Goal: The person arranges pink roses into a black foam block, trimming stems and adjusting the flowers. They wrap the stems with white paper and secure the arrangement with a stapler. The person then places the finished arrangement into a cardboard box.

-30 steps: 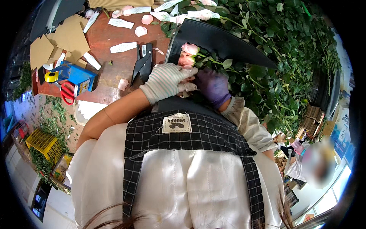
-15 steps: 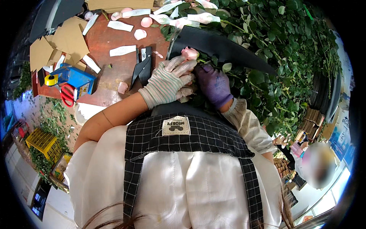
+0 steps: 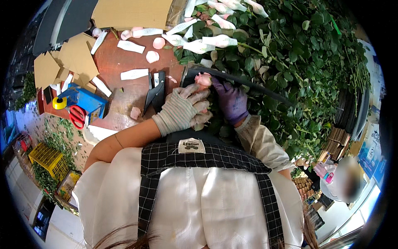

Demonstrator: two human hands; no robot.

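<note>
My left hand point(image 3: 184, 108), in a striped knit glove, is closed around pink rose heads just above my apron bib. My right hand point(image 3: 230, 101), in a purple glove, grips the leafy stems beside it. One pink rosebud point(image 3: 204, 79) sticks up between the two hands, against a dark sheet point(image 3: 244, 83) lying under the bunch. What lies lower in the bunch is hidden by both hands and the apron.
A big heap of green rose foliage point(image 3: 298, 62) fills the right side. The brown worktable point(image 3: 124, 89) holds white paper strips, pink petals, cardboard pieces point(image 3: 74, 58), a black tool point(image 3: 155, 91), a blue tape dispenser point(image 3: 85, 103) and red scissors point(image 3: 76, 117). Another person point(image 3: 344, 178) stands at lower right.
Both hands have shifted slightly up and left with the roses. The rosebud now pokes out higher between the fingers.
</note>
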